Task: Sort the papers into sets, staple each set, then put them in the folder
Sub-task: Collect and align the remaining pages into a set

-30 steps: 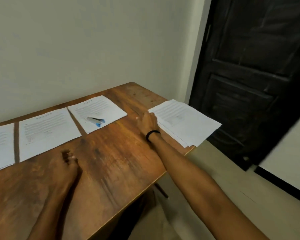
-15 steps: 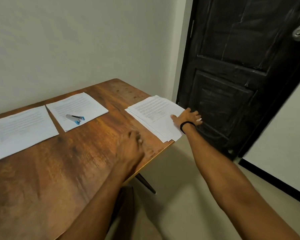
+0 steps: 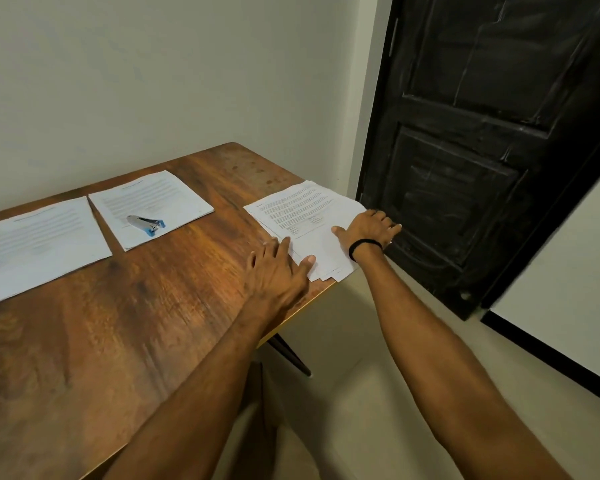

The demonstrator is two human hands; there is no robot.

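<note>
Both hands on loose paper stack at table's right end: left hand flat on its near-left edge, right hand over its far-right edge; stapler lies on a separate sheet; black door beyond.

Paper piles: three. Stapler: one. Hands: two. Table: one. Door: one.

Soft, dimmish room light is falling evenly, throwing only faint shadows. The brown wooden surface is showing a dull sheen, and the black panelled door is leaning with wide-angle distortion.
</note>
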